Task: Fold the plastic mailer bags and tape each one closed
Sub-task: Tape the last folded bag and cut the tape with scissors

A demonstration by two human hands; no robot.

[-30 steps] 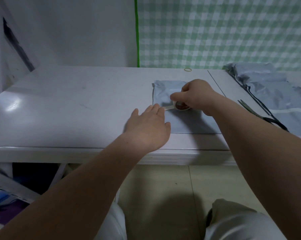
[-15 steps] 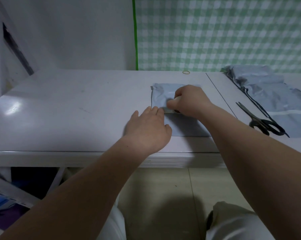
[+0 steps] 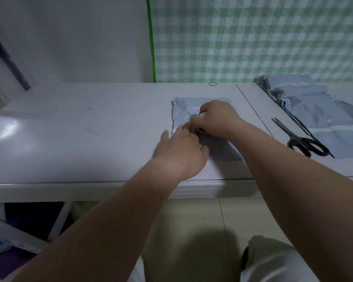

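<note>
Atop a crinkled grey mailer (image 3: 183, 109), 2 hands (image 3: 181, 153) (image 3: 218, 119) meet at round tape (image 3: 202, 115).

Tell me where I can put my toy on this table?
The big bare patch is the table's left half, wall to front edge, left of the folded mailer. A narrow strip lies between the right forearm and the scissors. Crowded: the left hand pressing that mailer, the right hand holding the tape roll, and the mailer pile far right.

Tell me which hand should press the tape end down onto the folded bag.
Left. The left hand lies flat at the edge of the bag, beside the tape; the right hand is busy gripping the tape roll.
</note>
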